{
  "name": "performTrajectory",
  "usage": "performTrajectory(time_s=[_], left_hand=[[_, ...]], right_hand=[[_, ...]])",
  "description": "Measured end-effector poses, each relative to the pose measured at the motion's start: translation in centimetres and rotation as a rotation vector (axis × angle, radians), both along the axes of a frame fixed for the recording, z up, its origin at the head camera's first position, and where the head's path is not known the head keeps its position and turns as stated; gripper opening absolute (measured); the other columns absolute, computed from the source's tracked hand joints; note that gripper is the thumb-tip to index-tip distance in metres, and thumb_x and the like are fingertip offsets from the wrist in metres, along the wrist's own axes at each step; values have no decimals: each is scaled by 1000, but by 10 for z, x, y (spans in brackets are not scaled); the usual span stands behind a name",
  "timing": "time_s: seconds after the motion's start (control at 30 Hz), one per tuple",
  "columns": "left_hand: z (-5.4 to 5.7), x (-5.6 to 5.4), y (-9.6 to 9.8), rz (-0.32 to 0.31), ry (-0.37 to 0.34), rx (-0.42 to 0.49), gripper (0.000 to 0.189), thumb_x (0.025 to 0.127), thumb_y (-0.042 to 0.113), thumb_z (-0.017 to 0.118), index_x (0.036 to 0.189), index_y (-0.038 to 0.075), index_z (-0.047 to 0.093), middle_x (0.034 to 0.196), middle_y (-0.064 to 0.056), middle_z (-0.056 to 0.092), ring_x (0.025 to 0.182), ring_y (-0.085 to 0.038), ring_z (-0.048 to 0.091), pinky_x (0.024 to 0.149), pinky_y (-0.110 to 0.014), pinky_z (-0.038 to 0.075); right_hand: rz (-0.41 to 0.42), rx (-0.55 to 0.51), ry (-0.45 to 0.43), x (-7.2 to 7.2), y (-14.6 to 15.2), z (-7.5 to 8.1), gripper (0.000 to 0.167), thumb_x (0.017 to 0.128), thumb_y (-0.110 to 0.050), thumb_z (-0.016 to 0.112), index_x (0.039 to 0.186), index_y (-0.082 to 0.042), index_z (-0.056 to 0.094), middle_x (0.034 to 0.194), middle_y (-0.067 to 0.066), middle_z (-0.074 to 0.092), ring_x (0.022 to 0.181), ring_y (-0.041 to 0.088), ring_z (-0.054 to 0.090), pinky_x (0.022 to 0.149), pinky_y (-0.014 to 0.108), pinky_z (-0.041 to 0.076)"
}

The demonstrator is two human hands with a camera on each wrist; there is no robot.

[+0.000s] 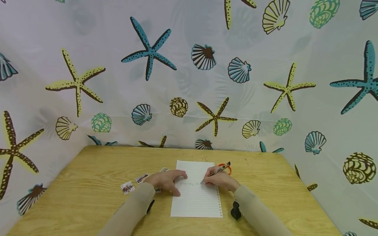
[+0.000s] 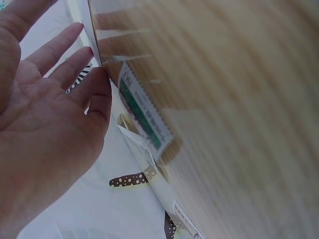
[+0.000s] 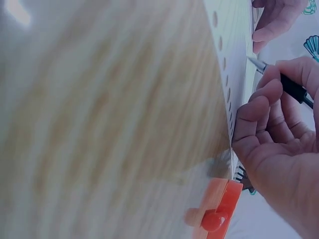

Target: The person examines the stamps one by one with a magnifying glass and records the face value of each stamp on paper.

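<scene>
A sheet of lined paper point(image 1: 196, 203) with punched holes along its right edge lies on the wooden table, a short line of handwriting across its middle. My right hand point(image 1: 220, 179) pinches a pen point(image 1: 220, 170), its tip at the end of that writing. In the right wrist view the pen point(image 3: 294, 88) shows a dark grip and a pale pointed tip, and the curled lower fingers rest at the paper's holed edge. Fingers spread, my left hand point(image 1: 166, 181) rests on the paper's left edge. Close by it, a postage stamp point(image 2: 142, 112) with a green band lies on the table.
More stamps, one dark-pictured stamp point(image 1: 127, 187) and another stamp point(image 1: 141, 178), lie left of my left hand. An orange-red object point(image 3: 219, 211) with a round knob sits beyond my right hand. Cloth point(image 1: 177, 32) printed with starfish and shells surrounds the table.
</scene>
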State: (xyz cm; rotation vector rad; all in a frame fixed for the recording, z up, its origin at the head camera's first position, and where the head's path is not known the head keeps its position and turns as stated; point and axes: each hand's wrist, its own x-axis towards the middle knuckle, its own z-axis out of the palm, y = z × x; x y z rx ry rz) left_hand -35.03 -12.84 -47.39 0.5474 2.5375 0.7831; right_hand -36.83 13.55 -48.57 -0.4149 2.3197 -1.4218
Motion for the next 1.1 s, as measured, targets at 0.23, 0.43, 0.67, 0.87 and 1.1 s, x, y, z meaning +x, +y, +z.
performTrajectory(time_s=[0.23, 0.43, 0.67, 0.87, 1.1], left_hand=[[1, -1, 0, -14, -3, 1, 66, 76, 21, 86, 135, 23, 55, 159, -7, 33, 148, -31, 27, 118, -52, 24], [2, -2, -1, -24, -8, 13, 67, 77, 20, 85, 136, 22, 54, 159, -7, 32, 148, -31, 26, 118, -53, 23], [2, 0, -2, -24, -7, 18, 68, 76, 22, 85, 136, 22, 54, 159, -8, 33, 148, -32, 26, 118, -53, 23], [3, 1, -2, -25, -4, 14, 68, 77, 22, 85, 137, 22, 53, 159, -7, 32, 148, -31, 26, 118, -53, 23], [3, 2, -1, -17, -3, 21, 68, 75, 21, 86, 135, 21, 55, 158, -8, 34, 147, -32, 28, 118, -53, 24]], right_hand=[[-28, 32, 3, 0, 0, 1, 13, 88, -14, 69, 81, -9, 60, 73, -1, 63, 65, 11, 51, 61, 24, 42], [-35, 49, 11, -2, -2, 1, 14, 88, -13, 68, 78, -11, 58, 71, -2, 60, 63, 11, 49, 60, 23, 41], [-50, 31, 13, -1, -4, 1, 18, 87, -9, 66, 73, -11, 55, 67, -2, 58, 61, 11, 47, 58, 23, 39], [-34, 17, -10, 0, -3, 3, 16, 87, -11, 69, 76, -11, 57, 69, -2, 59, 63, 11, 49, 60, 23, 40], [-10, 13, -19, 0, -2, 2, 14, 87, -10, 70, 77, -10, 59, 70, -2, 59, 63, 10, 49, 60, 23, 41]])
